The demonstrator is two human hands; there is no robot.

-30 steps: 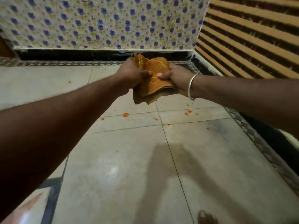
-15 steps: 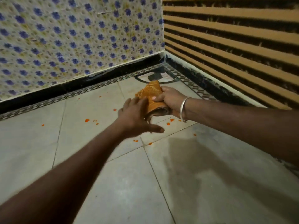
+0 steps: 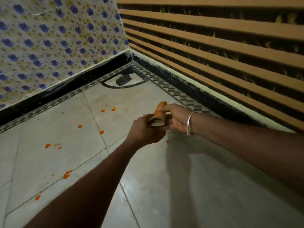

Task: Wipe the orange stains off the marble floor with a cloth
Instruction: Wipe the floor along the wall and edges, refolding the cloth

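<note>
A folded orange cloth [image 3: 158, 113] is held above the marble floor [image 3: 189, 186] between both hands. My right hand [image 3: 176, 118], with a silver bangle on the wrist, pinches its far end from the right. My left hand [image 3: 144, 131] closes on its near, lower end. Several orange stains dot the floor to the left: two by the far wall [image 3: 107, 110], one [image 3: 101, 132] on a tile joint, a cluster [image 3: 48, 145] farther left, and larger ones [image 3: 67, 174] near my left forearm.
A wall with blue flower tiles [image 3: 49, 43] stands on the left and a wall with tan horizontal stripes [image 3: 213, 46] on the right. They meet at a corner with black skirting and a patterned floor border [image 3: 174, 92].
The view has swung left and down toward the corner. The cloth is now folded smaller, into a narrow roll. My left hand, off it half a second ago, has closed on its near end.
</note>
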